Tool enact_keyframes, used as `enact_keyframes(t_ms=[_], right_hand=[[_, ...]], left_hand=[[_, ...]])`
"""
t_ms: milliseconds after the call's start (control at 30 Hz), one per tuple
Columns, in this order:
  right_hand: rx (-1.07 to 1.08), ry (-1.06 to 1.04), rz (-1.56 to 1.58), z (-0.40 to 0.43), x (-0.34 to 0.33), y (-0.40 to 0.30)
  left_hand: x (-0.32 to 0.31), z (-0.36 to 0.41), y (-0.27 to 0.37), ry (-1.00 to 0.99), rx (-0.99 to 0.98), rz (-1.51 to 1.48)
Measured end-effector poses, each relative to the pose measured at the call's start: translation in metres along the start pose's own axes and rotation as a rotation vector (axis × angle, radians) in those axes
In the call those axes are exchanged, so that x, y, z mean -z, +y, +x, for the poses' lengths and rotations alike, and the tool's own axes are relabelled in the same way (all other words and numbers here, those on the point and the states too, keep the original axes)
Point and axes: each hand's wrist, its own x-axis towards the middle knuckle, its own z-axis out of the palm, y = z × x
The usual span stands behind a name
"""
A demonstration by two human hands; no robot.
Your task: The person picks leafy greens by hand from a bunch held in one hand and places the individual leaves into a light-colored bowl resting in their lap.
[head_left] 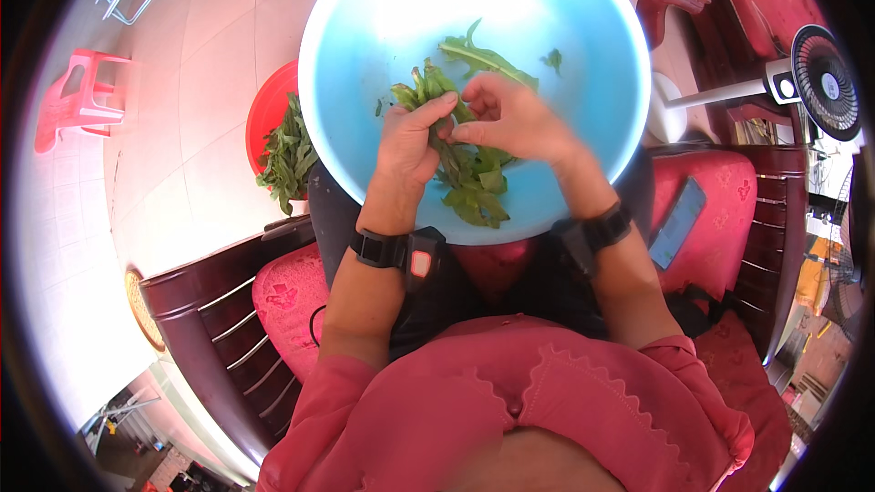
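Note:
A large light-blue plastic basin (588,171) lies over my knees. My left hand (410,137) grips a bunch of leafy green vegetables (478,191), its cut stem ends sticking out beyond the thumb and its leaves hanging towards me. Close by on the right, my right hand (513,116) is bent over the bunch, thumb and fingers apart; whether a small piece is between them cannot be told. A loose long leaf (485,58) lies in the basin beyond my hands, and a small leaf scrap (552,60) lies farther right. Both wrists wear black straps with small devices.
Left of the blue basin, a red basin (258,109) holds more leafy greens (287,150). A phone (678,222) lies on the red seat cushion (724,198) at my right. An electric fan (827,85), a pink plastic stool (78,102) and a dark wooden armrest (198,287) stand around.

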Motion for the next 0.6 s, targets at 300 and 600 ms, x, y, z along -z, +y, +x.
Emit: enact_keyframes(t_ms=[300,600], right_hand=[[-0.077,0.132,0.038,0.000,0.006,-0.001],[-0.211,0.135,0.029,-0.001,0.006,-0.012]], left_hand=[[0.003,0.000,0.001,-0.054,0.017,-0.015],[-0.001,0.000,0.004,-0.052,0.070,-0.091]])
